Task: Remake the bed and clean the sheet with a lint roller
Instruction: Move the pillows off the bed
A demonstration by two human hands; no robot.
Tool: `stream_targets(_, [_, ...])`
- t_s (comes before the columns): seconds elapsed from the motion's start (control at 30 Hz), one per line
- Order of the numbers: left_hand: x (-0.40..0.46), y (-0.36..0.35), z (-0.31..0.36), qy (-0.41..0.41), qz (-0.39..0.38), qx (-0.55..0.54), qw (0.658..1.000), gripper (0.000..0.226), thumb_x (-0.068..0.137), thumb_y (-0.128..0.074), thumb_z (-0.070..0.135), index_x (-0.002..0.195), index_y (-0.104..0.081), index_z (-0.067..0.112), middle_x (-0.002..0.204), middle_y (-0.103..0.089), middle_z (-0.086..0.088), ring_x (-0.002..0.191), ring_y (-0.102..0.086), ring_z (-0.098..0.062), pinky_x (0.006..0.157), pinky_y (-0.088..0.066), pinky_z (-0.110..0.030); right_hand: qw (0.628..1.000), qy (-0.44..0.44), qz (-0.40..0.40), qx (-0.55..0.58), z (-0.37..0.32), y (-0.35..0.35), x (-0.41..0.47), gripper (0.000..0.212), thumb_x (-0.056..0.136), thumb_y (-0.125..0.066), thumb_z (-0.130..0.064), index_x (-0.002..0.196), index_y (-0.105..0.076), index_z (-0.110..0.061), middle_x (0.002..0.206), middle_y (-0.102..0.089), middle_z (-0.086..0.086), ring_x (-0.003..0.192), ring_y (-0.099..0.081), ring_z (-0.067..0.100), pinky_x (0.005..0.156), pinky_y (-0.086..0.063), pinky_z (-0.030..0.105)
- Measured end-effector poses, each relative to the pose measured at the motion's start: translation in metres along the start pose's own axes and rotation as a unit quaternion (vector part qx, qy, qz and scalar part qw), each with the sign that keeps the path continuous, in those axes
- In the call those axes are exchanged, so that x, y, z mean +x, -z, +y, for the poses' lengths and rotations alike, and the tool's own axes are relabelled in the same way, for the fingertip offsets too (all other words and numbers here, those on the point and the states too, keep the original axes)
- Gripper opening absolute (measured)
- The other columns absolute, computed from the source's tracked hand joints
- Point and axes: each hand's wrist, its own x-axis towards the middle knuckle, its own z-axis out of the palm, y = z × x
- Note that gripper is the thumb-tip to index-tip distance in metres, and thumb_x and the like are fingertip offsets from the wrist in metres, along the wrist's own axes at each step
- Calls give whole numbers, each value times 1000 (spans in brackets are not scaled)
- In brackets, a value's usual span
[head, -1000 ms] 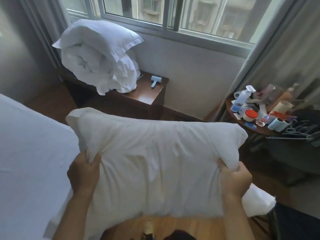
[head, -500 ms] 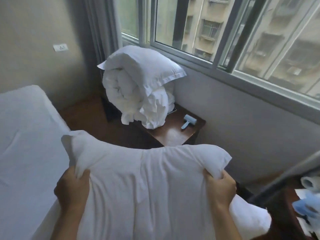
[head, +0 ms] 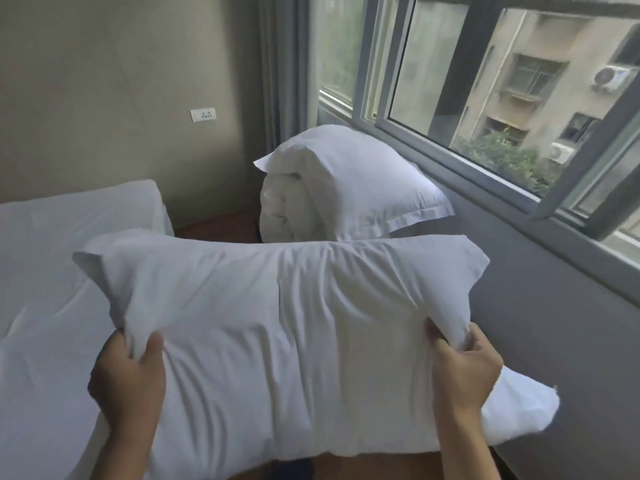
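I hold a white pillow [head: 277, 323] up in front of me, long side level. My left hand [head: 128, 382] grips its left edge and my right hand [head: 464, 372] grips its right edge, fabric bunched in both. The bed with its white sheet [head: 52, 254] lies at the left, partly under the pillow. A second white pillow [head: 363, 181] lies on top of a rolled white duvet [head: 287, 213] behind the held pillow, below the window. The lint roller is hidden from view.
A window [head: 485, 81] with a grey frame runs along the right wall, one pane swung open inward at the right. A grey curtain [head: 280, 81] hangs in the corner. A wall socket [head: 203, 115] sits above the bed. Wooden floor [head: 221, 226] shows between bed and duvet pile.
My view has swung left and up, away from the cluttered side table toward the bed corner. The pillow stays gripped in both hands and now hides the nightstand and the blue lint roller.
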Motion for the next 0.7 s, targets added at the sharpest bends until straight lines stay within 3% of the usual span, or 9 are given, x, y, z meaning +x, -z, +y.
stream_targets(0.17, [82,-101,45,7,29,-50,998,41,76,-55,46,69,-37,9,67,-50,-21,66,-51,-44,65,-45,-49,999,10,44,19,-34,-55,72,40,79,-73,-17,53,-44,-23,52,-28,-9,54,-24,12,53,-23,26])
stream_targets(0.27, [168,-172,99,-52,6,-81,995,42,78,-58,43,68,-35,9,64,-46,-22,62,-49,-46,60,-46,-50,991,49,121,6,-60,-104,130,39,78,-74,-19,63,-41,-7,62,-28,1,61,-24,17,56,-23,32])
stream_targets(0.4, [289,-256,217,-137,-32,-133,981,39,80,-60,38,70,-40,6,70,-53,-29,64,-52,-48,58,-45,-52,974,62,218,17,-103,-166,200,45,79,-76,-24,67,-41,3,62,-29,1,60,-25,15,50,-25,40])
stream_targets(0.5, [372,-320,330,-237,-56,-163,956,38,81,-58,36,76,-49,0,78,-58,-34,69,-55,-47,64,-44,-49,958,77,275,20,-144,-218,258,42,78,-75,-39,69,-51,-5,58,-42,-6,59,-38,20,54,-34,35])
stream_targets(0.53, [400,-348,366,-264,-90,-143,950,36,83,-59,34,85,-53,-2,87,-60,-35,78,-57,-48,70,-45,-49,960,64,270,-22,-155,-237,281,40,80,-73,-46,80,-59,-8,69,-57,-1,69,-51,27,63,-41,36])
stream_targets(0.57, [425,-376,399,-277,-150,-103,943,40,86,-61,34,99,-55,-4,103,-60,-35,94,-58,-49,80,-46,-49,964,22,247,-99,-165,-257,302,53,83,-69,-54,104,-63,-6,96,-67,10,92,-58,34,80,-45,41])
stream_targets(0.63, [457,-428,447,-308,-260,15,915,69,84,-64,43,133,-44,-1,138,-43,-30,127,-42,-46,104,-38,-51,943,-65,181,-271,-168,-292,337,103,80,-58,-73,150,-29,-3,149,-38,24,138,-34,39,110,-29,51])
stream_targets(0.7, [451,-470,463,-346,-325,61,878,83,85,-69,45,148,-29,9,150,-25,-22,139,-26,-42,114,-29,-54,922,-27,133,-363,-157,-332,355,113,80,-53,-78,159,-1,-15,162,-10,19,151,-5,33,118,-11,54])
